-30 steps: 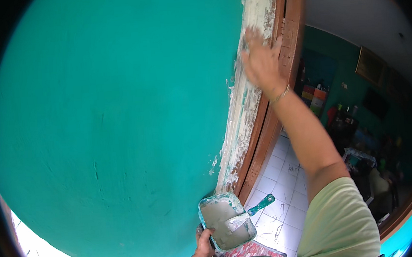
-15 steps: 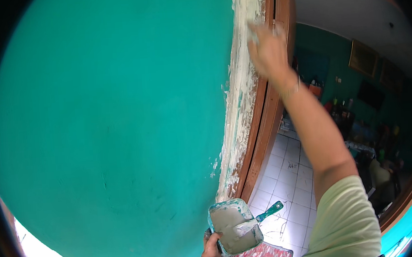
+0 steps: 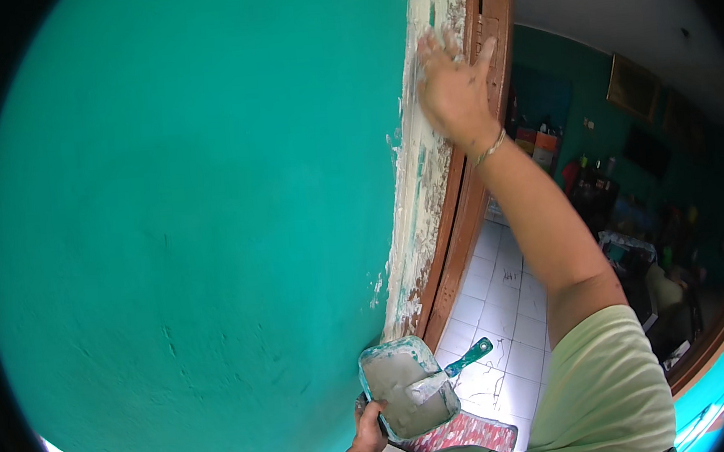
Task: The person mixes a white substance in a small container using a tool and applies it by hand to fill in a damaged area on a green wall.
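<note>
Presently your right hand (image 3: 458,97), fingers spread, is the nearer one to the pale strip (image 3: 416,214) running along the door frame (image 3: 463,252); your left hand (image 3: 368,431) grips the tray (image 3: 400,344) lower.

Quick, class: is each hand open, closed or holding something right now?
Left hand: closed, holding the tray of grey paste by its edge.
Right hand: open and spread, at the pale wall strip.

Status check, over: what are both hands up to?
Left hand gripping tray of paste. Right hand, fingers spread, over whitish wall strip. Scraper resting in tray. Nothing visibly blocking.
</note>
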### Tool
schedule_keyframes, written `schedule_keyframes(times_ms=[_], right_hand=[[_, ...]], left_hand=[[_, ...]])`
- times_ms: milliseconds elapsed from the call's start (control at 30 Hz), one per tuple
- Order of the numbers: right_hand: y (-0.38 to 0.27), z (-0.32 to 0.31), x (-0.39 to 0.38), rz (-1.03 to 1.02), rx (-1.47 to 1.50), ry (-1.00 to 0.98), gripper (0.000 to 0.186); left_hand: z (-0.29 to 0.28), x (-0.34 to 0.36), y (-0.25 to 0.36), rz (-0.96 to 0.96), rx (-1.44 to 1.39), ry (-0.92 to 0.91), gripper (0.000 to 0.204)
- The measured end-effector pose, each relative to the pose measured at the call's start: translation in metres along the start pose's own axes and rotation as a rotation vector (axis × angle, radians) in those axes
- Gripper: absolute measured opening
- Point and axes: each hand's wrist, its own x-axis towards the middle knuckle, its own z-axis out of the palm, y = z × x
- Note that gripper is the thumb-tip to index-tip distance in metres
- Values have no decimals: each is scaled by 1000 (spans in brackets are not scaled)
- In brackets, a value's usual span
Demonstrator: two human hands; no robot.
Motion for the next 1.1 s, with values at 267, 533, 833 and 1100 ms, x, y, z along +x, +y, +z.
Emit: schedule_keyframes(times_ms=[267, 533, 833, 1100], right_hand=[[-47, 19, -141, -90, 230, -259, 51], [27, 40, -7, 194, 566, 118, 43], [12, 47, 87, 270, 145, 308, 55], [2, 49, 23, 183, 124, 8, 58]], left_hand=[[-26, 27, -21, -54, -4, -46, 56], [-13, 23, -22, -30, 96, 73, 55], [-3, 12, -11, 19, 33, 50, 54], [4, 4, -6, -18, 55, 37, 54]])
